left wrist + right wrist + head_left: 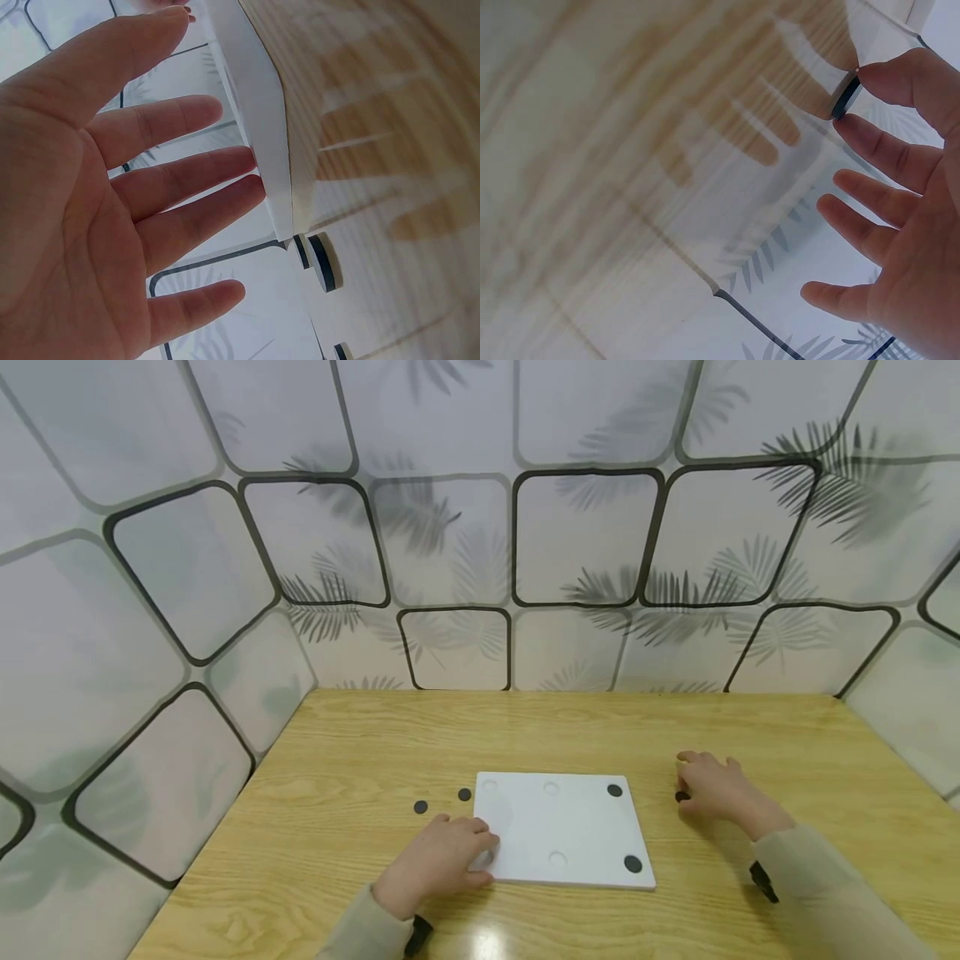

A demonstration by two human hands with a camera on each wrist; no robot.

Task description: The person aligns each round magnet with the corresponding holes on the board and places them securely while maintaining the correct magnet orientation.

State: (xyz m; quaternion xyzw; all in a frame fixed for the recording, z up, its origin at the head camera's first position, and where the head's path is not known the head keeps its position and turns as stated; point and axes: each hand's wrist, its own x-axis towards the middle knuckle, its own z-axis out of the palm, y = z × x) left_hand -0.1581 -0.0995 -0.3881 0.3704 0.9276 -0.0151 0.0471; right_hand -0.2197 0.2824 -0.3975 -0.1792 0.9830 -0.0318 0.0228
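A white rectangular board with shallow round recesses lies on the table. My left hand is over its left edge, covering the near left corner area. In the left wrist view, those fingers are spread and nearly straight, two fingertips right at the board's edge. Off to the right of the board, my right hand pinches a black disc by its edges between thumb and index finger, low over the table. The other right fingers stay spread. One black disc sits at the board's far right corner, another at its near right corner.
Two loose black discs lie on the wooden table left of the board, one disc close to its edge and one disc farther out. A patterned curtain-like wall rises behind the table and along both sides.
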